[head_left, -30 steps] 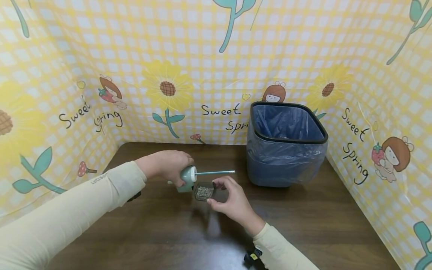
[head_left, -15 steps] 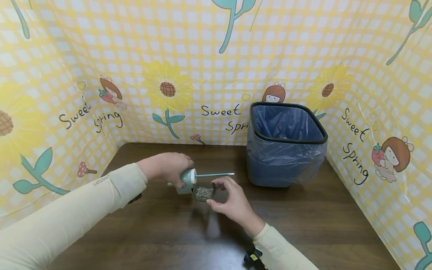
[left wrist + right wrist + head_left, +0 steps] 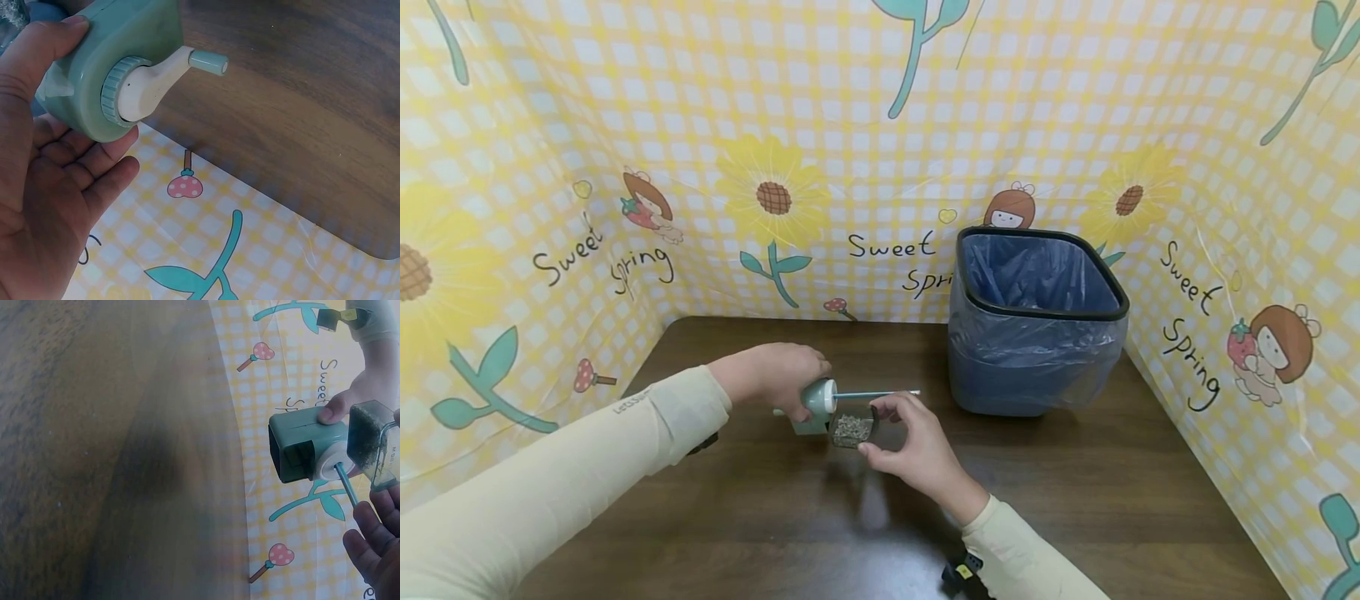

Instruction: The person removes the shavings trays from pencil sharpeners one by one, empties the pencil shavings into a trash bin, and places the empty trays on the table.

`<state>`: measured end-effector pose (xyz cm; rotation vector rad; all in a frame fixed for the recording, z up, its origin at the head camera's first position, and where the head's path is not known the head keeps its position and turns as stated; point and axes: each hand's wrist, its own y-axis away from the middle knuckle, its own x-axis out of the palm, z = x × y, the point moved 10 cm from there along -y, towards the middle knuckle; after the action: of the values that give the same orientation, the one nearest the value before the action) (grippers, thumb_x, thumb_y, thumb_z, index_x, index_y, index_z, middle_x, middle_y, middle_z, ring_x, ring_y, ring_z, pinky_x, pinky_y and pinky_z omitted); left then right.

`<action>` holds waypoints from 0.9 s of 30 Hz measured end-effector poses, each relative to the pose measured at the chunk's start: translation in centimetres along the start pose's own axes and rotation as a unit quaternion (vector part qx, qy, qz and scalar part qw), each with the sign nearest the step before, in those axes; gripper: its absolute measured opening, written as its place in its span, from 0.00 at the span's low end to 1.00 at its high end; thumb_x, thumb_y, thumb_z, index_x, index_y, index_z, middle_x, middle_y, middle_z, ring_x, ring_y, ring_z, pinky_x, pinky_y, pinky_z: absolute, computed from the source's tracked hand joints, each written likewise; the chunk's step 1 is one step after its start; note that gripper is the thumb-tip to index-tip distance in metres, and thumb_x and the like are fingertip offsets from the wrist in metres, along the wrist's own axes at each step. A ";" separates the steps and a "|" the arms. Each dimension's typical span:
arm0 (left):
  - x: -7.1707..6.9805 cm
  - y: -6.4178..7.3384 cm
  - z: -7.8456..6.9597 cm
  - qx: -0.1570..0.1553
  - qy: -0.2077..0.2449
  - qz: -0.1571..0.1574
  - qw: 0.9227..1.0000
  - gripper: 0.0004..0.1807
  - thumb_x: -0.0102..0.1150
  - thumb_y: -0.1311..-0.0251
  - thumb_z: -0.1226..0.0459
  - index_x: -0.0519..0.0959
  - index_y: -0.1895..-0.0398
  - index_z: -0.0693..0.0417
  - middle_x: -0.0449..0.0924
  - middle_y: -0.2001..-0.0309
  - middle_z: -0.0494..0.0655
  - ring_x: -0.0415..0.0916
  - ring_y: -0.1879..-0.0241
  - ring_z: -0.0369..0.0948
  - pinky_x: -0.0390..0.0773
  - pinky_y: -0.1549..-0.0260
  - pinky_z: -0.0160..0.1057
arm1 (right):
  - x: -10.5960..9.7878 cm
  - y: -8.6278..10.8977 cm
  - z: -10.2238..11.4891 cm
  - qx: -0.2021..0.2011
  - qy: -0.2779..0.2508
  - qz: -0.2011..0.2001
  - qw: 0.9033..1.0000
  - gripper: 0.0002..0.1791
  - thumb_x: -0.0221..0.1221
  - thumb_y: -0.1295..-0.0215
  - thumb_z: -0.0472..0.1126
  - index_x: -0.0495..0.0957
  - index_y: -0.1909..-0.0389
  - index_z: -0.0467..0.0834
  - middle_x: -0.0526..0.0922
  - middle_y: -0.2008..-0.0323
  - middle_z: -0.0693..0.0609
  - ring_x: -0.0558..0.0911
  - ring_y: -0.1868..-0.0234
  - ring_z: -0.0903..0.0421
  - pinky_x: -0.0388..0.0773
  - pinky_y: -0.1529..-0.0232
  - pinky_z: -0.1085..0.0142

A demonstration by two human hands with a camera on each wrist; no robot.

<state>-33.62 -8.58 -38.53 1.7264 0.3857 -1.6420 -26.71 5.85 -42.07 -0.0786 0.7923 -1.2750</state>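
Note:
My left hand (image 3: pixel 784 379) grips a green crank pencil sharpener (image 3: pixel 818 398) by its body, just above the table. Its white crank (image 3: pixel 147 90) with a green knob faces the left wrist camera. From the sharpener's white front ring a blue pencil (image 3: pixel 874 394) sticks out to the right. Between thumb and fingers my right hand (image 3: pixel 917 442) pinches a clear shavings drawer (image 3: pixel 852 429), out of the sharpener and close beside it. Grey shavings lie inside. In the right wrist view, a dark drawer opening (image 3: pixel 299 461) shows in the sharpener's body.
A blue trash bin (image 3: pixel 1000 383) with a plastic liner and black rim stands at the back right. The brown wooden table (image 3: pixel 760 517) is bordered by a yellow checked sheet (image 3: pixel 865 183) on the back and sides.
My left hand and the sharpener have sunk slightly, and the pencil sits a little lower. The drawer and my right hand have hardly moved.

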 end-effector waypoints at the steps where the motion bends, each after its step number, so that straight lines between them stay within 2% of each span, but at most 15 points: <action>1: 0.1 0.0 0.0 -0.001 0.000 0.001 1.000 0.34 0.77 0.52 0.49 0.80 0.46 0.60 0.82 0.55 0.46 0.78 0.59 0.41 0.81 0.56 0.42 | 0.0 0.0 0.0 -0.001 -0.001 0.001 1.000 0.30 0.76 0.46 0.44 0.78 0.43 0.41 0.80 0.52 0.58 0.82 0.50 0.50 0.80 0.47 0.59; 6: 0.3 -0.2 0.1 -0.002 -0.008 0.004 1.000 0.34 0.78 0.52 0.49 0.80 0.46 0.59 0.81 0.55 0.46 0.77 0.59 0.41 0.81 0.56 0.42 | 0.0 0.0 0.2 0.000 -0.004 0.003 1.000 0.30 0.77 0.47 0.44 0.78 0.44 0.42 0.79 0.52 0.58 0.82 0.49 0.49 0.80 0.46 0.60; 12: 1.0 -0.4 0.2 -0.003 0.003 0.011 1.000 0.31 0.78 0.52 0.50 0.80 0.48 0.57 0.82 0.56 0.45 0.78 0.59 0.41 0.82 0.56 0.42 | 0.1 0.0 0.2 0.004 -0.004 0.006 1.000 0.30 0.77 0.47 0.45 0.78 0.44 0.43 0.79 0.52 0.59 0.81 0.48 0.53 0.80 0.46 0.60; 18: 1.6 -0.6 0.0 0.000 0.000 0.021 1.000 0.31 0.77 0.50 0.49 0.80 0.47 0.57 0.82 0.55 0.45 0.78 0.58 0.41 0.81 0.56 0.41 | 0.1 -0.1 0.1 0.005 0.003 0.005 1.000 0.29 0.77 0.48 0.45 0.79 0.45 0.47 0.79 0.52 0.60 0.81 0.49 0.55 0.80 0.46 0.60; 22: 2.2 -0.8 -0.1 -0.009 0.002 0.037 0.999 0.32 0.78 0.49 0.48 0.80 0.46 0.57 0.82 0.54 0.45 0.78 0.59 0.40 0.81 0.57 0.41 | 0.1 -0.1 0.1 0.002 0.001 0.004 1.000 0.29 0.77 0.48 0.45 0.79 0.45 0.48 0.79 0.51 0.60 0.81 0.49 0.53 0.80 0.46 0.60; 27: 2.6 -0.9 -0.2 -0.012 0.011 0.045 0.999 0.30 0.79 0.50 0.48 0.81 0.49 0.55 0.82 0.57 0.44 0.77 0.60 0.39 0.81 0.58 0.40 | 0.2 0.0 0.0 0.004 -0.002 0.006 1.000 0.29 0.77 0.48 0.44 0.79 0.44 0.47 0.79 0.51 0.60 0.82 0.48 0.49 0.79 0.46 0.59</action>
<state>-33.69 -8.51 -41.29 1.7207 0.3328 -1.5502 -26.66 5.71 -42.13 -0.0688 0.7835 -1.2656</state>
